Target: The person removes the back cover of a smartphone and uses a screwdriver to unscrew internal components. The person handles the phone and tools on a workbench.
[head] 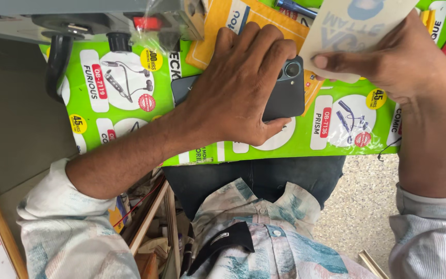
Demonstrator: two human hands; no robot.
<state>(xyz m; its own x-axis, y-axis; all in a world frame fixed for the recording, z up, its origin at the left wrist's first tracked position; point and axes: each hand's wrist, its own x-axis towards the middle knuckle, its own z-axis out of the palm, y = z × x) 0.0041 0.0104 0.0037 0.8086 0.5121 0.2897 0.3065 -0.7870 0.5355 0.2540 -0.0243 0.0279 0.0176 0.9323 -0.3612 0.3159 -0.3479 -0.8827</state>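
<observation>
Two hands work here: the left hand (238,85) presses flat on a dark phone (287,95) lying camera-side up on the green surface (130,119); the right hand (396,57) pinches a thin, floppy film sheet (360,23) just above. Phone looks rigid, slick, breakable; hold its edges.

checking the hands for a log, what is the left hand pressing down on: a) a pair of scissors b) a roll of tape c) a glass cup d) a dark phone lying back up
d, the left hand lies flat over a dark phone whose rear camera lenses face up, on the green printed sheet, while the right hand pinches a pale card.
</observation>
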